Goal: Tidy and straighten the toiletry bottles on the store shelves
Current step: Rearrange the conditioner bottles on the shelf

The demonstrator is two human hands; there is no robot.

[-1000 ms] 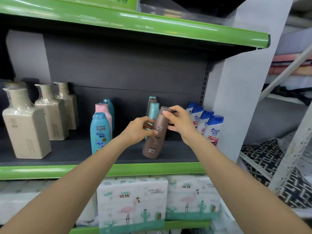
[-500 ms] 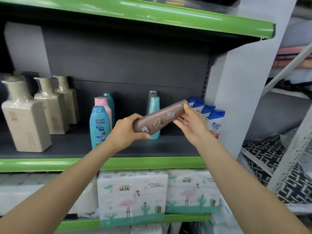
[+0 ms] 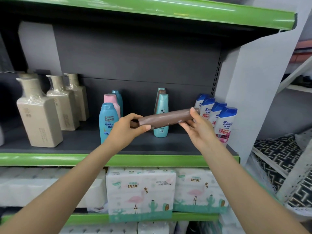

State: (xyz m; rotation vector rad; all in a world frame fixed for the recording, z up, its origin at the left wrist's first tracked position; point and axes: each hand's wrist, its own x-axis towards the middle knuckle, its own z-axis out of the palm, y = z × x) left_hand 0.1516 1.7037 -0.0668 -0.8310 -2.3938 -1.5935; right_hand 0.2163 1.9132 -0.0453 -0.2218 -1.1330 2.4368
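A brown bottle (image 3: 166, 118) lies almost level in the air in front of the middle shelf (image 3: 118, 160). My left hand (image 3: 128, 130) grips its base end and my right hand (image 3: 196, 127) pinches its cap end. Behind it a teal bottle (image 3: 161, 119) stands upright, with two more bottles lined up behind that one. To the left stands a blue bottle (image 3: 108, 122) with a pink one (image 3: 112, 103) and another teal one behind. A row of white and blue shampoo bottles (image 3: 225, 124) stands at the right end.
Three beige square bottles (image 3: 38, 114) stand in a row at the shelf's left. Packs of tissue (image 3: 141, 191) fill the shelf below. A white upright panel (image 3: 249, 98) closes the right side, and a green-edged shelf (image 3: 168, 10) hangs overhead.
The brown bottle went from standing tilted on the shelf to lifted and turned nearly level between both hands. My left hand slid to its base end, my right to the cap end.
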